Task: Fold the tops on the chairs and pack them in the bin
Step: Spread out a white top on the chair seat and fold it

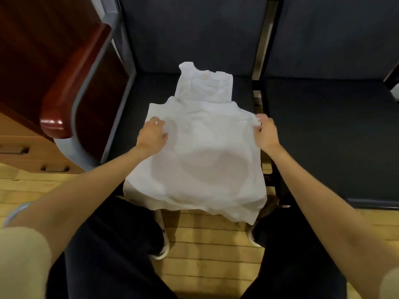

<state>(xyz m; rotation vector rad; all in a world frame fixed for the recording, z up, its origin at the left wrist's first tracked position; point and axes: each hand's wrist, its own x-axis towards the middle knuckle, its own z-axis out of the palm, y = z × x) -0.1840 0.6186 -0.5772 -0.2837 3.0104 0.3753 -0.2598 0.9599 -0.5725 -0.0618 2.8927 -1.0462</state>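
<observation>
Two dark upholstered chairs stand side by side: the near chair lies under both hands, and the second chair spreads out beyond the right hand. A plank wooden floor runs beneath the person's forearms and dark trouser legs. Out past the left hand rises a glossy red-brown armrest on a grey frame, and further that way a pale wooden drawer unit. Between the hands a white sleeveless top lies face up on the near chair's seat, neckline away from the hands, hem drooping over the seat's front edge toward the floor. The left hand rests on the top's left side, fingers curled down into the cloth. The right hand pinches the top's right edge near the armhole, lifting it slightly
</observation>
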